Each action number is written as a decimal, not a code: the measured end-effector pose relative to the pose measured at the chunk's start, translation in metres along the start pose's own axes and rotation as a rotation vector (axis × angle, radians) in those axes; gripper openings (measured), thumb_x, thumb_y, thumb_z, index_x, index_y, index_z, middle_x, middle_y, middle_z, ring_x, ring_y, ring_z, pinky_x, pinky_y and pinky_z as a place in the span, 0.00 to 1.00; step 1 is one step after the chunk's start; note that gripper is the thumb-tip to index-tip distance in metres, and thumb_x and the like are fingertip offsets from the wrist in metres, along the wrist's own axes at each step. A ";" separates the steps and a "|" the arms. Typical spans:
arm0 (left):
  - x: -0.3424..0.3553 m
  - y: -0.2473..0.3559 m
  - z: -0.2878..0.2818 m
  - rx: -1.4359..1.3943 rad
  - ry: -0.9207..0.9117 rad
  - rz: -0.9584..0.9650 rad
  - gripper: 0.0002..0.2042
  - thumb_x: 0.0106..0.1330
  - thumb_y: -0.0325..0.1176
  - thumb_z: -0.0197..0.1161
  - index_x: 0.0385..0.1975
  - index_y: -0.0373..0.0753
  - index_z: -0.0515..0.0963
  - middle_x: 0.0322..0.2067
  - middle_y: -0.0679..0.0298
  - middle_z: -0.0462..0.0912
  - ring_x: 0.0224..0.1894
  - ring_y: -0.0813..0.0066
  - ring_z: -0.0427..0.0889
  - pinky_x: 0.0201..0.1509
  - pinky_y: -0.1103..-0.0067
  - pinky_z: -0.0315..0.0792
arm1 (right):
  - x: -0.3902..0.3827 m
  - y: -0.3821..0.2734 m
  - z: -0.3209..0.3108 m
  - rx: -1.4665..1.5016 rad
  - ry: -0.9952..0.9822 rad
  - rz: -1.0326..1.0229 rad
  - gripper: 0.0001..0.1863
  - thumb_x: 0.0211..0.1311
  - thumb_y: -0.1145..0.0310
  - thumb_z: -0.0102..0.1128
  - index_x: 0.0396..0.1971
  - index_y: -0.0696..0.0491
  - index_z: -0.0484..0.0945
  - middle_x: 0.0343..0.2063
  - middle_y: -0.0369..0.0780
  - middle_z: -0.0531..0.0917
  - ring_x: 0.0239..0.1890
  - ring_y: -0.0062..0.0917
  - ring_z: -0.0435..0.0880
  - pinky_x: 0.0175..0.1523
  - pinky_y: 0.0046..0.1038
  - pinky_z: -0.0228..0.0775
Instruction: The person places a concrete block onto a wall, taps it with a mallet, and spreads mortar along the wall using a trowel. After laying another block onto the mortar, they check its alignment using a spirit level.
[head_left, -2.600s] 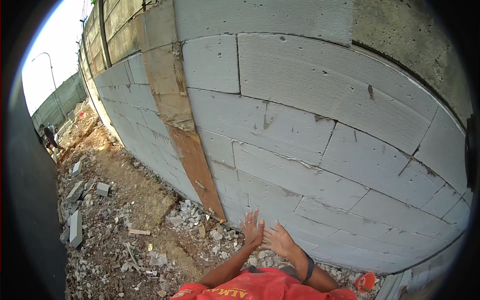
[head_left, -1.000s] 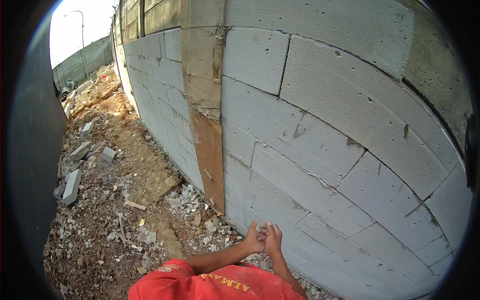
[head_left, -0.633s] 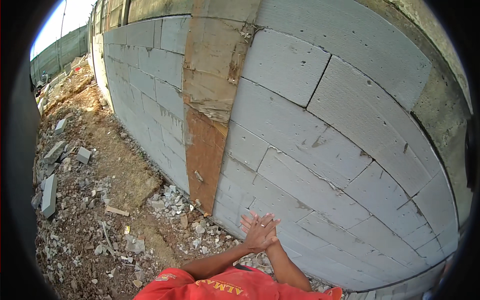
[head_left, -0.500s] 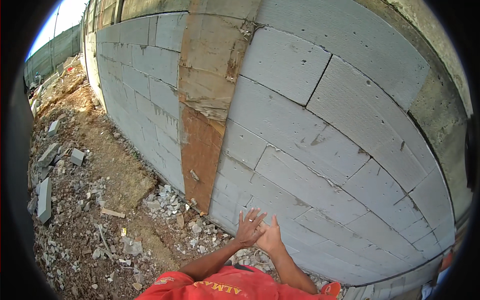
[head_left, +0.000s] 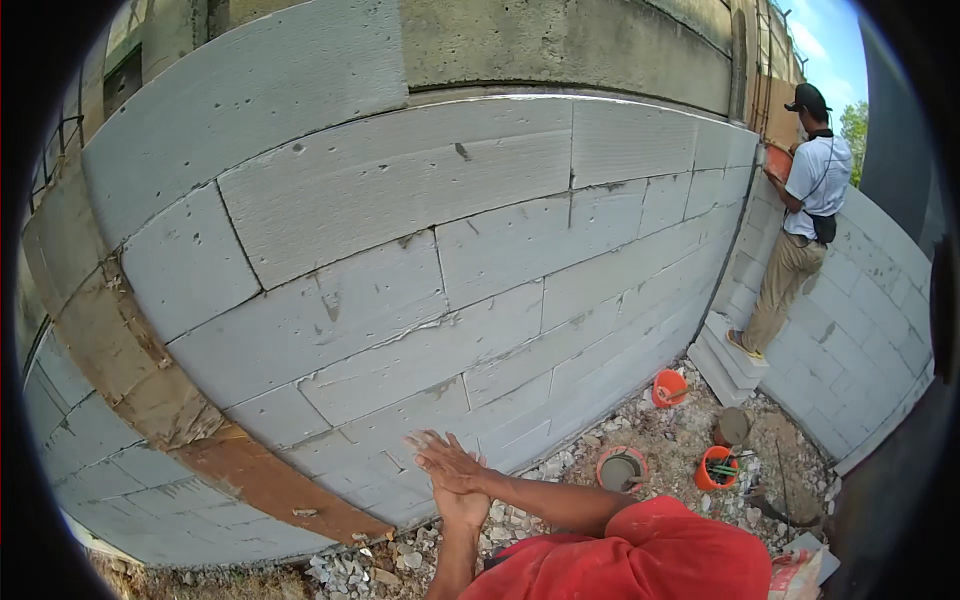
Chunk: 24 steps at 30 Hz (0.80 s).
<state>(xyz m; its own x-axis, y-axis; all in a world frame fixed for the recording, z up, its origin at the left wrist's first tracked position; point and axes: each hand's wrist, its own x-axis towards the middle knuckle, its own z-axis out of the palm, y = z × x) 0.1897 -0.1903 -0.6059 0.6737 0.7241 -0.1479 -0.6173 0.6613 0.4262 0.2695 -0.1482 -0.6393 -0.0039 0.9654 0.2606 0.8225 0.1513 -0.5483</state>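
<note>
Grey block wall [head_left: 400,300] just beyond left hand [head_left: 462,505], right hand [head_left: 447,462]; palms pressed, empty.

1. Bare dirt ground [head_left: 690,425] — strewn with grey stone rubble [head_left: 350,570] along the wall foot;
2. Three orange plastic buckets [head_left: 669,388] rest there — stacked grey concrete blocks [head_left: 730,360] just beside.
</note>
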 end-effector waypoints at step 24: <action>0.043 -0.180 0.073 0.537 -0.023 -0.975 0.37 0.76 0.61 0.43 0.71 0.34 0.58 0.72 0.53 0.58 0.73 0.63 0.60 0.74 0.68 0.56 | -0.193 0.247 -0.070 0.526 0.511 1.310 0.29 0.72 0.47 0.46 0.55 0.58 0.76 0.53 0.54 0.80 0.57 0.51 0.77 0.63 0.47 0.66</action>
<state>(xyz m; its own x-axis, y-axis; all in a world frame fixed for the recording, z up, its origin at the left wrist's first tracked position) 0.3598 -0.2922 -0.6234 0.7852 -0.0668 -0.6157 0.4327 0.7703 0.4684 0.5135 -0.3120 -0.7697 0.8376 0.3143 -0.4469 -0.2076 -0.5736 -0.7924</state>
